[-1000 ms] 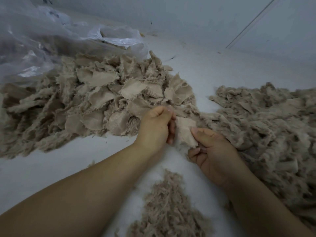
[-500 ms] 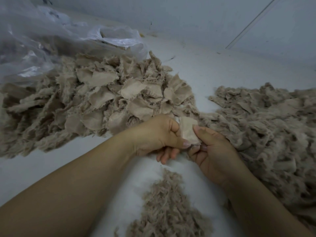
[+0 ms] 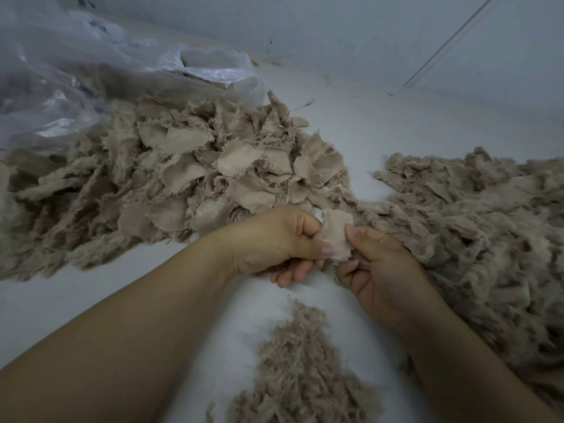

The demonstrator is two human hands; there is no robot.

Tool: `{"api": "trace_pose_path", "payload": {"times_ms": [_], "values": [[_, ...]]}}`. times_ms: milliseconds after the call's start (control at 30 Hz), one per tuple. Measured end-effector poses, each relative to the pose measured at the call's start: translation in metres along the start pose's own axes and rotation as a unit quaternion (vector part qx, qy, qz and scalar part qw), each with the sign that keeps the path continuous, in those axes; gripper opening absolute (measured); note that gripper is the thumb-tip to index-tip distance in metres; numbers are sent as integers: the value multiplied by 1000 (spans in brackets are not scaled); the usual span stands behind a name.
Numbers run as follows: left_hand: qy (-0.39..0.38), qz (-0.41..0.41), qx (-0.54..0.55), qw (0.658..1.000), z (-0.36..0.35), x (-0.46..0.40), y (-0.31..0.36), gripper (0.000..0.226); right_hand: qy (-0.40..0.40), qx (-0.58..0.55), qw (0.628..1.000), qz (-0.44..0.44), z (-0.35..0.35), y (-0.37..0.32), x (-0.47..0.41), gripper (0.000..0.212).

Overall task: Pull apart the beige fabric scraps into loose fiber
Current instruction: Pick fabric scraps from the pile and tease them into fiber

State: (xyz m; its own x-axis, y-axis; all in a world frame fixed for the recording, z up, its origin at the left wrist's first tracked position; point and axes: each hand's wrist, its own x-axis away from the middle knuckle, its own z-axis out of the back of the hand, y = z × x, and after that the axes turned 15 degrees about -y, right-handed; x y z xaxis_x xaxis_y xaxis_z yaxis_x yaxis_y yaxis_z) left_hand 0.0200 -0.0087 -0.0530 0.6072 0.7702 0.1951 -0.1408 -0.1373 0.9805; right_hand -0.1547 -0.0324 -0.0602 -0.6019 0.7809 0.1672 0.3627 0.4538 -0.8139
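One beige fabric scrap (image 3: 335, 232) is held between both hands at the middle of the view. My left hand (image 3: 274, 239) pinches its left edge with thumb and curled fingers. My right hand (image 3: 381, 270) pinches its right edge, thumb on top. A big heap of beige fabric scraps (image 3: 171, 184) lies behind and to the left. A small pile of loose fiber (image 3: 302, 361) lies just below the hands, between my forearms.
A clear plastic bag (image 3: 91, 71) lies at the back left, over the heap's far side. A wide mass of beige fabric and fiber (image 3: 476, 227) spreads along the right. All of it rests on a white surface (image 3: 351, 123) with a pale wall behind.
My left hand has turned from a raised fist beside the scrap to a grip on its left edge. The scrap now sits squarely between both thumbs.
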Motion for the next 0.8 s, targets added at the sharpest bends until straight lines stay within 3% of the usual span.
{"api": "trace_pose_path", "payload": {"times_ms": [167, 267, 400, 467, 533, 567, 600, 667, 733, 800], "values": [[-69, 1, 17, 997, 6, 8, 4, 23, 19, -22, 999, 16, 3, -2, -2, 25], [-16, 5, 71, 997, 3, 1, 3, 32, -15, 10, 1000, -3, 1, -1, -1, 19], [72, -11, 33, 997, -8, -5, 0, 35, -32, 21, 999, -16, -1, -2, 0, 24], [207, -131, 116, 963, -9, -11, 1, 33, -2, -23, 1000, -8, -1, -3, -2, 20], [348, -269, 168, 882, -3, -14, 4, 22, 38, -64, 997, 1, 0, -2, -4, 11], [377, -303, 176, 857, -1, -15, 5, 18, 48, -58, 997, 2, 1, -2, -5, 10], [381, -302, 174, 856, -2, -16, 4, 16, 49, -41, 998, -1, 2, -1, -5, 12], [338, -206, 146, 906, -8, -19, 0, 20, 38, -15, 999, -9, 2, 1, -6, 15], [261, -69, 50, 961, -13, -21, -4, 22, 18, -7, 1000, -8, 2, 1, -5, 16], [185, -25, -18, 982, -13, -19, -2, 17, -8, 8, 1000, -5, 2, 1, -4, 22]]}}
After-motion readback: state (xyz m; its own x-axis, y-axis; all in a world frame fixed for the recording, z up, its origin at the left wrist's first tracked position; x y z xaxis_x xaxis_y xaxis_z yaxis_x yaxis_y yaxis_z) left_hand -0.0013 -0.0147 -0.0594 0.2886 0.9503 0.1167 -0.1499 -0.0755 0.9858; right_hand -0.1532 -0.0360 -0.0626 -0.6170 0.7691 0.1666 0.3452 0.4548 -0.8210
